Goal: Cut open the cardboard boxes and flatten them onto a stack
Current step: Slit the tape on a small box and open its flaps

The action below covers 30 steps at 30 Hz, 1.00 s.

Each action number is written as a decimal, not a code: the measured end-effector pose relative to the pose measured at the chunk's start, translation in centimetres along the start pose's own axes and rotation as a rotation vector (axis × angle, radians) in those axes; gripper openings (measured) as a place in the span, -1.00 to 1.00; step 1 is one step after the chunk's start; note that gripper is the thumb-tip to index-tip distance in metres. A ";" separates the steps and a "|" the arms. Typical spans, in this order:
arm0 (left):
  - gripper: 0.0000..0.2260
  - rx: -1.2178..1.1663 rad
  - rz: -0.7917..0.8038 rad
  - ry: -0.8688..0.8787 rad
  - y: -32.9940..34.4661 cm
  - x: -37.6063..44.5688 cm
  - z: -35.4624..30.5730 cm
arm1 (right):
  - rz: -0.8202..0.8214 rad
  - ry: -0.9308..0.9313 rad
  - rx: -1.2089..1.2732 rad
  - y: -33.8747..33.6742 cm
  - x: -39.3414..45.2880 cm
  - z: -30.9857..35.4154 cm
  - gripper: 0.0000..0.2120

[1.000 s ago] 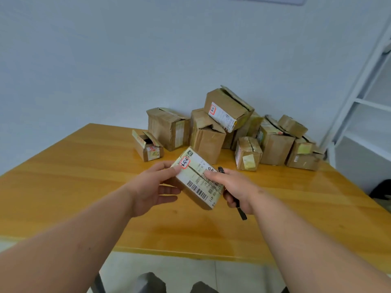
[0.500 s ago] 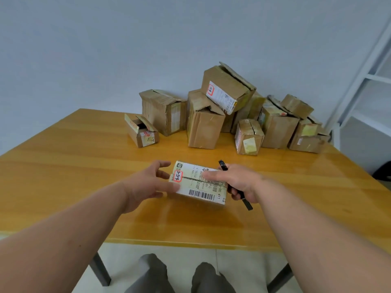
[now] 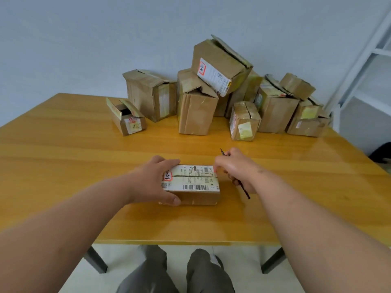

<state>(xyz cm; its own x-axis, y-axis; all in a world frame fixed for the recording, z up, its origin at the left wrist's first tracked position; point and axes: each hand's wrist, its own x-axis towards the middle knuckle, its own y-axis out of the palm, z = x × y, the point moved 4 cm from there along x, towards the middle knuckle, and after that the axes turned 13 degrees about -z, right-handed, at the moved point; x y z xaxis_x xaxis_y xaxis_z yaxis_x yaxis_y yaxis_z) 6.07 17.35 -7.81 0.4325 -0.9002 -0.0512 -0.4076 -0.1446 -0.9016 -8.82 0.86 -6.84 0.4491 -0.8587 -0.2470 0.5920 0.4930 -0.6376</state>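
Nearest the table's front edge, a small labelled cardboard box (image 3: 191, 185) lay flat on the wooden table (image 3: 63, 157), its shipping label facing up with a seam running across it. The left hand (image 3: 155, 182) clasped the box's left end, fingers curled over the far edge and thumb on the near side, probably to pin it steady for cutting. The right hand (image 3: 234, 168) sat at the box's right end, fingers wrapped around a thin dark cutting tool (image 3: 243, 190); one end poked up beyond the knuckles and the other trailed below the palm, so which end carried the blade was hard to tell. Farther back, a pile of uncut cardboard boxes (image 3: 222, 92) waited against the wall, several partly hiding one another. No flattened stack was visible.
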 end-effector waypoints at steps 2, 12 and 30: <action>0.03 0.079 0.042 0.002 -0.2 0.1 -0.4 | -0.034 0.028 -0.011 -0.9 0.7 -1.1 -0.67; -0.05 0.318 0.052 0.101 1.3 2.1 -5.7 | -0.007 -0.122 -0.108 -2.4 -1.5 -3.6 -0.71; -0.01 0.115 0.020 0.195 -0.2 1.5 -3.7 | 0.248 -0.117 0.137 -1.9 -3.4 -4.5 -0.83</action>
<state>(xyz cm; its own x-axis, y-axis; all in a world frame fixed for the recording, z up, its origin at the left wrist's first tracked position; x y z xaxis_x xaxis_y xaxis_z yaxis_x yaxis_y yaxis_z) 3.83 14.49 -6.11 0.2570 -0.9664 0.0041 -0.3156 -0.0879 -0.9448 -14.50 2.22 -8.12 0.6607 -0.6914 -0.2923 0.5356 0.7070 -0.4619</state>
